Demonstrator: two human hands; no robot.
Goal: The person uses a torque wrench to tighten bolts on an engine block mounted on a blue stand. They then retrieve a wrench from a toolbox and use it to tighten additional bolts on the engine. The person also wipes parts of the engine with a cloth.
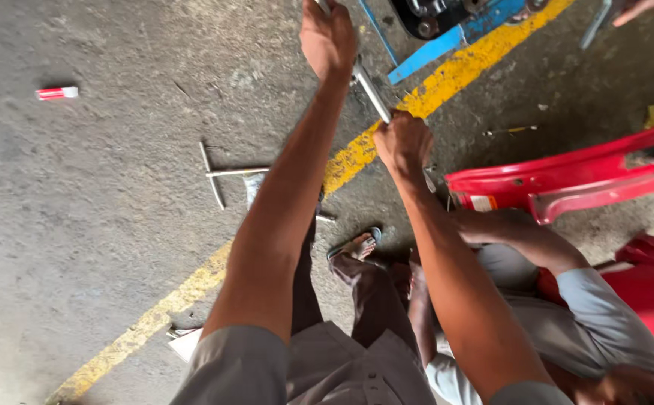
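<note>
Now | both hands (364, 90) grip metal bar (372, 94) | axis slanting upper-left to lower-right

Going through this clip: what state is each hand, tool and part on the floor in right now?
left hand: closed around the upper end of the metal bar
right hand: closed around the bar lower down
metal bar: slanted, held by both hands
T-handle wrench: lying flat on the concrete, untouched
red panel: lying on the floor
red-and-white tube: lying on its side, apart

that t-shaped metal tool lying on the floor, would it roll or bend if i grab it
The T-shaped tool looks like thin steel rod, so probably stiff and fairly heavy for its size. Its crossbar lies flat on the concrete floor, so it likely won't roll.
</note>
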